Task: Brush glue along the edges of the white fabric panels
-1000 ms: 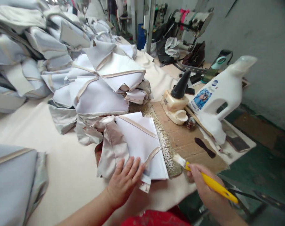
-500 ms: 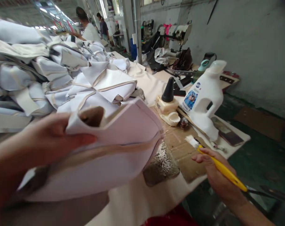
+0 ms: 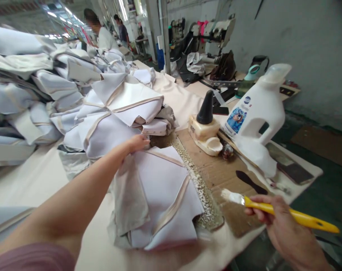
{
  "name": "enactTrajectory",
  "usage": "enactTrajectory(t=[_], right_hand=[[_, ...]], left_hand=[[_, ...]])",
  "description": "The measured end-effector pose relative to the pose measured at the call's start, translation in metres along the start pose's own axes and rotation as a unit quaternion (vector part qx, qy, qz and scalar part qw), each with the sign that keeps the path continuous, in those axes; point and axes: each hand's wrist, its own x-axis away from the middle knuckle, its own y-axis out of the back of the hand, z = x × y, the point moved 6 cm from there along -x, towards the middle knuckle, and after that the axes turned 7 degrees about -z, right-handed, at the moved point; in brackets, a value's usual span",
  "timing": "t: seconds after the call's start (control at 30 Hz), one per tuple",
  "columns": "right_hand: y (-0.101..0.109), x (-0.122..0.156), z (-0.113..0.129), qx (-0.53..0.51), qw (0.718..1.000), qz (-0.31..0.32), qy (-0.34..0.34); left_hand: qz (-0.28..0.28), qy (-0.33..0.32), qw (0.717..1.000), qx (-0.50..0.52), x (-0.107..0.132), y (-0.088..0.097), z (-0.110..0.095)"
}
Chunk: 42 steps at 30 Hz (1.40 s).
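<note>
A white sewn fabric piece [image 3: 162, 188] with beige seam tape and a grey cloth flap lies on the near table. My left hand [image 3: 138, 143] is at its far edge, fingers bent and closed against it, fingertips partly hidden. Just beyond that hand rises a heap of similar white pieces [image 3: 125, 101]. In my right hand [image 3: 284, 222] is a paintbrush [image 3: 272, 209] with a yellow handle, its whitish bristles pointing left above brown cardboard [image 3: 230, 203]. Between the piece and the cardboard runs a board [image 3: 200, 184] crusted with whitish residue.
A white jug with a cut-open side [image 3: 255, 109] stands at the right, beside a cream container with a black cone [image 3: 205, 128]. A dark flat tool [image 3: 251, 182] and a phone-like slab [image 3: 295, 169] lie nearby. Sewing machines [image 3: 213, 32] and two people are farther back.
The white piece, held up before, now rests on the table, partly over the crusted board. My left hand has moved forward to its far edge. The paintbrush has come lower and turned more level.
</note>
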Motion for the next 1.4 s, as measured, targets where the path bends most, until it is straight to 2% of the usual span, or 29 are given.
enactTrajectory(t=[0.07,0.1,0.17,0.2,0.27,0.33,0.4,0.53,0.7,0.8,0.9,1.03,1.1,1.3,1.4], right_hand=[[-0.006,-0.005,-0.005,-0.01,1.0,-0.009,-0.007],[-0.012,-0.007,-0.006,-0.006,1.0,-0.005,-0.006],[-0.029,-0.014,-0.003,0.018,1.0,0.013,0.0],[-0.039,-0.018,0.001,0.035,0.999,0.028,0.004],[-0.063,-0.027,0.013,0.069,0.996,0.062,0.016],[-0.092,-0.037,0.027,0.097,0.99,0.101,0.034],[-0.124,-0.046,0.038,0.115,0.982,0.144,0.049],[-0.19,-0.062,0.046,0.137,0.964,0.217,0.074],[-0.268,-0.096,0.054,0.168,0.954,0.211,0.134],[-0.3,-0.111,0.062,0.179,0.949,0.205,0.16],[-0.299,-0.11,0.062,0.188,0.942,0.217,0.175],[-0.266,-0.095,0.052,0.254,0.915,0.263,0.173],[-0.26,-0.094,0.051,0.278,0.904,0.28,0.162],[-0.301,-0.11,0.07,0.2,0.926,0.236,0.216],[-0.3,-0.11,0.069,0.199,0.926,0.236,0.218]], left_hand=[[-0.042,-0.056,0.997,-0.043,0.018,-0.004,-0.017],[-0.056,-0.1,0.991,-0.064,0.03,-0.014,-0.028],[-0.063,-0.244,0.958,-0.135,0.057,-0.049,-0.052],[-0.054,-0.275,0.947,-0.155,0.066,-0.069,-0.057],[-0.037,-0.283,0.942,-0.175,0.072,-0.104,-0.058],[-0.03,-0.266,0.948,-0.174,0.067,-0.123,-0.053],[-0.028,-0.261,0.951,-0.162,0.061,-0.128,-0.049],[-0.014,-0.257,0.958,-0.124,0.058,-0.122,-0.045],[-0.019,-0.255,0.963,-0.09,0.059,-0.121,-0.044],[-0.022,-0.257,0.963,-0.076,0.058,-0.123,-0.042],[-0.026,-0.26,0.963,-0.068,0.058,-0.124,-0.04],[-0.037,-0.272,0.96,-0.06,0.059,-0.125,-0.039],[-0.038,-0.274,0.959,-0.06,0.059,-0.125,-0.039],[-0.049,-0.275,0.958,-0.06,0.059,-0.125,-0.039],[-0.055,-0.278,0.957,-0.058,0.059,-0.126,-0.039]])
